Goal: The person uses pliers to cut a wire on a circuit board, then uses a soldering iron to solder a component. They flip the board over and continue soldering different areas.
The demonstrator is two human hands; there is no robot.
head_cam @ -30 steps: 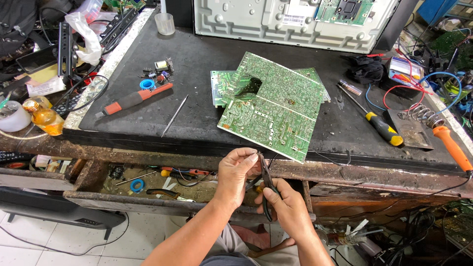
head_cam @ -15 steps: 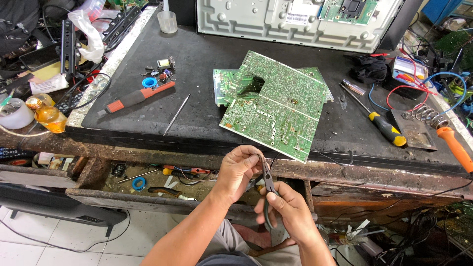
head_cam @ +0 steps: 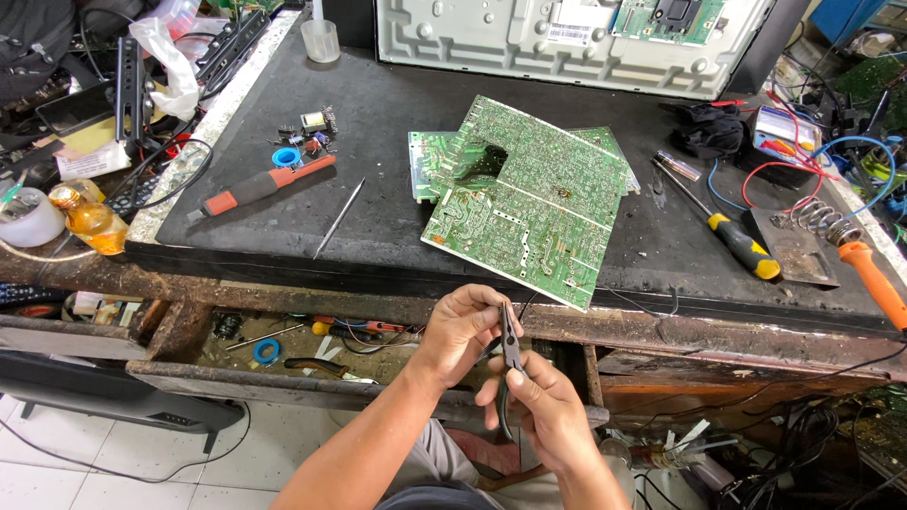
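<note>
Two hands are brought together just below the front edge of the counter (head_cam: 283,236), in the single head view. The right hand (head_cam: 543,416) is closed around the dark handles of a pair of small pliers (head_cam: 510,351), which are held upright with the nose pointing up. The left hand (head_cam: 463,326) is curled beside the tip, its fingers pinched together at the nose — whether a small part is gripped there cannot be told, since the spot is too small and partly hidden. The tool seems to be held close to the body and clear of the counter so that fine work at the tip can be steadied by both hands.

On the dark mat, two green circuit boards (head_cam: 529,203) are laid solder side up, one overlapping the other, near the front edge and within easy reach. Well to the left a red-handled screwdriver (head_cam: 260,187) is set down, with a thin metal probe (head_cam: 338,219) just beside it and a small cluster of loose components (head_cam: 302,137) behind. To the right a yellow-handled screwdriver (head_cam: 732,236) and an orange-handled soldering iron (head_cam: 864,274) on its coiled stand are kept apart from the boards — presumably so that heat is held away. A grey metal chassis (head_cam: 529,42) is propped along the back.
</note>
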